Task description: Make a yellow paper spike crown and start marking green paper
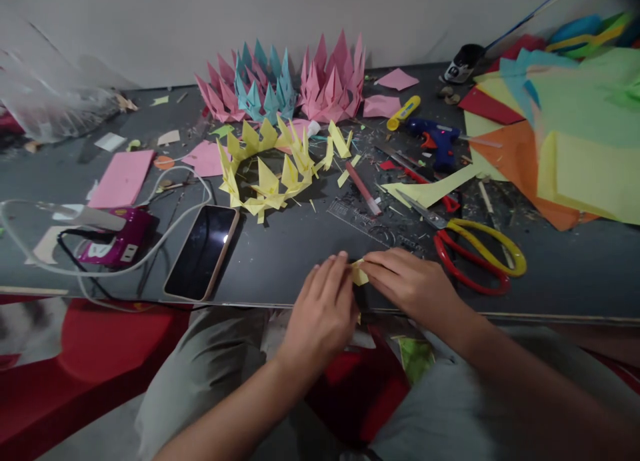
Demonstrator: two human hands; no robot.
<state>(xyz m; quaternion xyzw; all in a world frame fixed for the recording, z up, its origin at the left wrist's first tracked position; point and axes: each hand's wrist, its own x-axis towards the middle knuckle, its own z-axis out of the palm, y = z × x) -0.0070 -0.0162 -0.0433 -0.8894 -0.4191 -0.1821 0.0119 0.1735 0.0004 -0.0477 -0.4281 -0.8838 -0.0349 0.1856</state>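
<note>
Both hands — left (323,304) and right (407,278) — pinching a small yellow paper piece (359,273) between them, above the grey table's (280,258) front edge.

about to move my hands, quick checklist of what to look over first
1. Small yellow paper in the right hand's fingers: ok.
2. Left hand gripping it too: cannot tell, the fingertips are at its edge.
3. Red-and-yellow scissors well clear: not ok, the handles lie close beside the right hand.
4. Blue glue gun cool: cannot tell, heat does not show.
5. Yellow paper crown away from both hands: ok.
</note>
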